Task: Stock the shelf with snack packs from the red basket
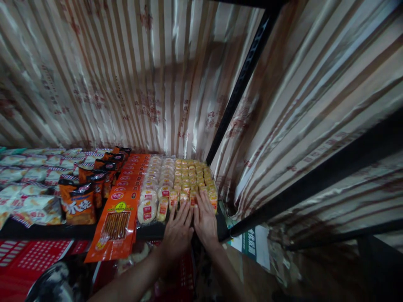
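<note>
Both hands lie on the front of a block of small yellow wrapped snacks (189,174) at the right end of the shelf. My left hand (179,224) is flat with fingers stretched forward, its tips touching the front snack packets. Beside it, my right hand (205,216) also has its fingers extended over the front packets, the thumbs close together. Neither hand grips anything. Immediately left of the yellow packets stand rows of round white crackers in clear wrap (147,209). Parts of the front row are hidden under the fingers.
Orange stick-snack packs (116,222) overhang the shelf edge, with orange-black bags (77,203) and white bags (37,209) further left. Red baskets (40,256) sit below. A black metal post (242,79) rises behind, against striped sheeting (151,75). A black bar (299,184) slants across the right.
</note>
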Demonstrator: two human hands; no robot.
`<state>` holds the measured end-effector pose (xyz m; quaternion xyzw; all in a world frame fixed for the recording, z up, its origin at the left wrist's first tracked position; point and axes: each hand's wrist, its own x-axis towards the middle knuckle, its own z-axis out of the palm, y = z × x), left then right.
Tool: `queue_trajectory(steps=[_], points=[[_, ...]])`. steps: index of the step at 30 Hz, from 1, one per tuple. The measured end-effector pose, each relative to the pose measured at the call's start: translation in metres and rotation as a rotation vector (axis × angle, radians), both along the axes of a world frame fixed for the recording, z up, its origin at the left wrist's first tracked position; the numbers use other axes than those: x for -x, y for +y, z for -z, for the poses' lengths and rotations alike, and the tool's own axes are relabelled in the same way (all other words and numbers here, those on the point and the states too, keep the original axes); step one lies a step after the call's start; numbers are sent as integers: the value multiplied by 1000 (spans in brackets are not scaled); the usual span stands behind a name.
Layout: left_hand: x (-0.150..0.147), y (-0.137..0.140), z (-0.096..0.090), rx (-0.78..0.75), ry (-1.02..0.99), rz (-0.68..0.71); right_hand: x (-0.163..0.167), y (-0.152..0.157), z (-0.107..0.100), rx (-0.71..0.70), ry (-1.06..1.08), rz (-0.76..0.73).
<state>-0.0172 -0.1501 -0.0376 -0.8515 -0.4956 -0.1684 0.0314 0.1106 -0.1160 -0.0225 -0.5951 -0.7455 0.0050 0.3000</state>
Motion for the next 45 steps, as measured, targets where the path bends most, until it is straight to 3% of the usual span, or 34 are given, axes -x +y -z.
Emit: queue_trajectory(steps=[7,17,21,25,30,34,45], points=[[-14,-24,28,-48,61,-9,-4,-41,31,87,41,-41],[-27,-8,54,-239,51,-90,-2,-35,42,36,161,-109],[-24,-18,58,-199,-67,-155,-2,-37,45,-10,173,-175],[-17,-26,55,-41,-276,-277,2,-38,47,-25,150,-191],[-11,-20,34,147,-524,-246,3,-35,51,-18,126,-174],[-14,-12,20,250,-635,-301,2,-34,53,0,115,-172],[-26,0,25,320,-791,-320,-1,-28,58,28,173,-236]])
